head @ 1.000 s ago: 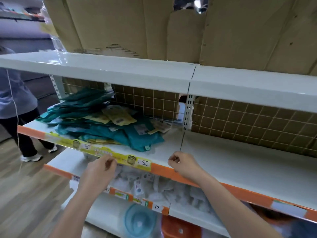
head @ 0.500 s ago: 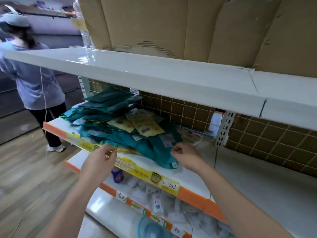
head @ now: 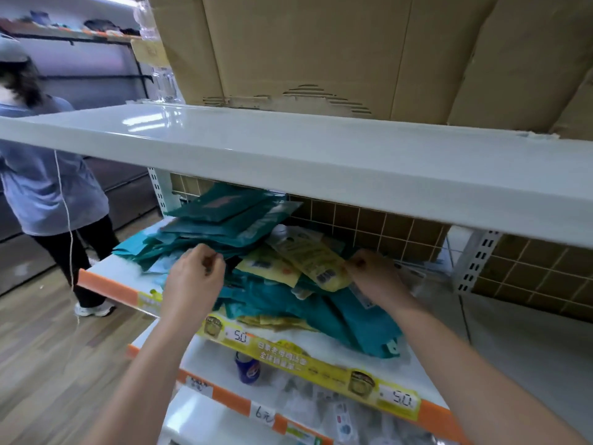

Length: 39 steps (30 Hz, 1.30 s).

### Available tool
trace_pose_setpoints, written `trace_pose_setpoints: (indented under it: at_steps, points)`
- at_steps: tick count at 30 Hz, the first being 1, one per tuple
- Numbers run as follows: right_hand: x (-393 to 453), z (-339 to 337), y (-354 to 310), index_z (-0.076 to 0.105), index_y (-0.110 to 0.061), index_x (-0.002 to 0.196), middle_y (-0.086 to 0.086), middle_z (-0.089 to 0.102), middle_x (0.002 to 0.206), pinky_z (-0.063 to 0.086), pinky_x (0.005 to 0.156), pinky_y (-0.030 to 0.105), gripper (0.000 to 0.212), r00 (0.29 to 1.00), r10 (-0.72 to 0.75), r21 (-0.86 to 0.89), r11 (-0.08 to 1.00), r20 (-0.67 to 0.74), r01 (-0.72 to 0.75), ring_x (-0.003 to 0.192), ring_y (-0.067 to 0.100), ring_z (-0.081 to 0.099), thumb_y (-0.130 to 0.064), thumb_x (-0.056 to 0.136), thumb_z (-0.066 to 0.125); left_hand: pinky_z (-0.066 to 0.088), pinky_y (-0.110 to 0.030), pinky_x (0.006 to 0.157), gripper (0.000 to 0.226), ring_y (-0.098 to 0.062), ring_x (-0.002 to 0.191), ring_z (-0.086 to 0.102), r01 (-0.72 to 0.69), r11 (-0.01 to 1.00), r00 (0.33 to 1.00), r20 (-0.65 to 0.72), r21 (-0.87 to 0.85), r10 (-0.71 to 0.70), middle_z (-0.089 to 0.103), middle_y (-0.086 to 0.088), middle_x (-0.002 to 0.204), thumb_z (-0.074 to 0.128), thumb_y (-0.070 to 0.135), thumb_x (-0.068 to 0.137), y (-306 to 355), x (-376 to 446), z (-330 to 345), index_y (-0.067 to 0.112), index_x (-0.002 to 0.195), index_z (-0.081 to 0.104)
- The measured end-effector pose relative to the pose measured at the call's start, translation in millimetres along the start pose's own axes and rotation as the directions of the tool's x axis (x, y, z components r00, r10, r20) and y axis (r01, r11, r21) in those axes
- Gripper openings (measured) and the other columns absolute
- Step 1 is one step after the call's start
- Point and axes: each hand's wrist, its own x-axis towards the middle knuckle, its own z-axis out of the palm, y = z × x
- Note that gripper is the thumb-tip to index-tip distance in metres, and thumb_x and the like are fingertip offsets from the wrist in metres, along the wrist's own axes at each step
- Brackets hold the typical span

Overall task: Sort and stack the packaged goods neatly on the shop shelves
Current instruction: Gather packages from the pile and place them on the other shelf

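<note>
On the white middle shelf [head: 122, 271], a loose heap of teal packets [head: 224, 216] and yellow packets [head: 308, 261] lies between both hands, the left hand [head: 195, 277] curled over its near edge, the right hand [head: 375, 277] pinching a yellow packet's corner.

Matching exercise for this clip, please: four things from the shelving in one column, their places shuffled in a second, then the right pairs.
Things:
1. teal packs
2. yellow pack
3. cartons
4. blue can

Places:
A. standing on the top shelf
B. on the shelf below the price strip
C. piled at the left of the middle shelf
D. lying on the pile, beside the right hand

Pairs: 1-C, 2-D, 3-A, 4-B
</note>
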Motion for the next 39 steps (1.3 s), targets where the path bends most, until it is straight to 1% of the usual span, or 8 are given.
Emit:
trace_pose_setpoints:
  at_steps: [6,12,16,19,23,27,31,39]
  points:
    - [13.3,15.8,-42.1,0.062,-0.02,0.094,-0.003,0.062,0.085,0.053,0.068,0.034,0.02,0.99,0.072,-0.012,0.997,-0.12,-0.074,0.077,0.016,0.062,-0.035,0.095,0.049,0.04,-0.044,0.089,0.029,-0.038,0.111,0.05,-0.104,0.986,0.994,-0.033,0.128,0.109,0.061,-0.019,0.111,0.062,0.031,0.087,-23.8,84.9,-8.8,0.01,0.107,0.066]
    - [17.3,41.4,-70.3,0.066,-0.017,0.105,0.005,0.067,0.098,0.046,0.067,0.028,0.03,0.998,-0.001,-0.068,0.998,-0.06,-0.003,0.087,0.02,0.063,-0.04,0.089,0.055,0.023,-0.047,0.111,0.074,-0.031,0.141,0.023,-0.232,0.936,0.933,0.331,0.264,0.138,0.03,-0.005,0.154,0.057,0.061,0.081,-39.6,140.9,10.0,0.031,0.145,0.034]
    - [22.2,60.7,-70.4,0.045,-0.041,0.132,-0.009,0.056,0.13,0.049,0.095,0.038,0.085,0.999,0.035,-0.105,0.994,0.026,-0.032,0.115,0.015,0.056,-0.079,0.058,0.064,0.013,-0.051,0.116,0.096,-0.039,0.145,0.013,-0.197,0.952,0.856,0.515,0.233,0.051,0.014,-0.007,0.16,0.037,0.076,0.063,-44.2,163.7,25.0,0.039,0.149,0.019]
    - [22.2,67.1,-66.2,0.041,-0.041,0.135,-0.011,0.053,0.134,0.046,0.099,0.036,0.092,0.993,0.082,-0.049,0.996,0.086,-0.078,0.12,0.015,0.053,-0.078,0.053,0.065,0.022,-0.053,0.113,0.093,-0.039,0.14,0.026,-0.231,0.957,0.834,0.542,0.174,0.103,0.026,-0.001,0.157,0.032,0.084,0.058,-48.5,174.7,33.4,0.049,0.144,0.022]
    - [21.2,66.0,-64.0,0.051,-0.04,0.13,-0.011,0.058,0.13,0.048,0.089,0.03,0.069,0.994,0.092,-0.093,0.992,0.061,-0.086,0.115,0.016,0.056,-0.066,0.068,0.065,0.04,-0.044,0.105,0.082,-0.027,0.125,0.049,-0.224,0.975,0.825,0.535,0.014,0.182,0.047,0.005,0.143,0.039,0.068,0.06,-33.5,177.1,32.7,0.044,0.138,0.037]
    - [18.8,63.6,-68.1,0.053,-0.035,0.127,-0.007,0.062,0.124,0.05,0.084,0.03,0.056,0.997,0.07,-0.178,0.982,0.034,-0.062,0.109,0.017,0.06,-0.06,0.077,0.058,0.041,-0.037,0.1,0.062,-0.029,0.125,0.05,-0.401,0.897,0.818,0.514,0.186,0.259,0.038,0.005,0.151,0.039,0.05,0.081,-30.0,175.6,29.1,0.034,0.141,0.04]
    - [19.7,68.1,-66.8,0.054,-0.024,0.123,0.005,0.063,0.12,0.053,0.086,0.038,0.034,0.996,0.093,-0.316,0.945,0.008,-0.085,0.104,0.024,0.062,-0.03,0.091,0.047,0.04,-0.034,0.098,0.051,-0.029,0.124,0.051,-0.525,0.822,0.762,0.551,0.22,0.34,0.04,0.001,0.15,0.046,0.028,0.095,-35.6,183.0,18.2,0.032,0.145,0.038]
    - [12.4,51.1,-57.2,0.044,-0.022,0.135,0.011,0.065,0.11,0.05,0.072,0.035,0.039,0.971,0.106,-0.381,0.906,-0.214,-0.183,0.097,0.028,0.064,-0.014,0.098,0.038,0.043,-0.041,0.094,0.044,-0.037,0.118,0.054,-0.396,0.917,0.898,0.23,0.053,0.374,0.057,-0.012,0.135,0.05,0.01,0.093,-40.4,164.3,29.4,0.017,0.137,0.053]
